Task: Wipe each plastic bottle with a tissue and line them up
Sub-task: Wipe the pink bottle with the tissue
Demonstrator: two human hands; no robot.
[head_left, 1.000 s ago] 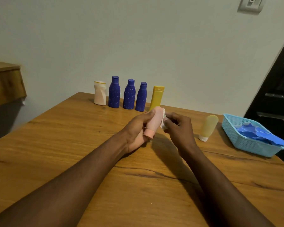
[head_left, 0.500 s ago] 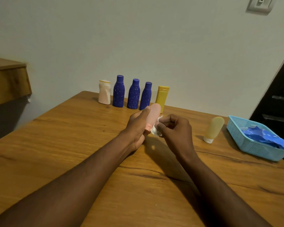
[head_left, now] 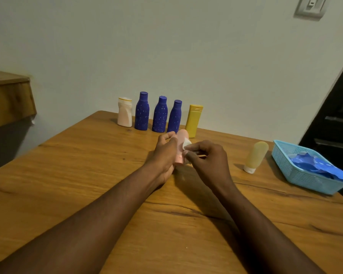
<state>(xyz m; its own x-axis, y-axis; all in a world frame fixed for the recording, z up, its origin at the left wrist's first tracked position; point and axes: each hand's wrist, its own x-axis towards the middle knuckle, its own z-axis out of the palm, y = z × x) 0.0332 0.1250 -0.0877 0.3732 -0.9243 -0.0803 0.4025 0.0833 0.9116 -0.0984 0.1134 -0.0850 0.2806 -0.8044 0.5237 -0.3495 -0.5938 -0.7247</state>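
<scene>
Just above the frame's centre, the pink bottle [head_left: 181, 143] is held cap-down, the left hand [head_left: 164, 153] curled round its body. The right hand [head_left: 208, 157] pinches a white tissue [head_left: 187, 144] against the bottle's right side (only a scrap shows). Behind it, in mid-frame, the row of bottles [head_left: 160, 115] stands at the table [head_left: 87, 165] edge. A pale yellow bottle [head_left: 255, 157] waits right of centre, near the blue basket [head_left: 297, 175]. The row is tightly spaced, so a careless set-down could topple its neighbours, and the smooth bottle might slip under hard rubbing.
</scene>
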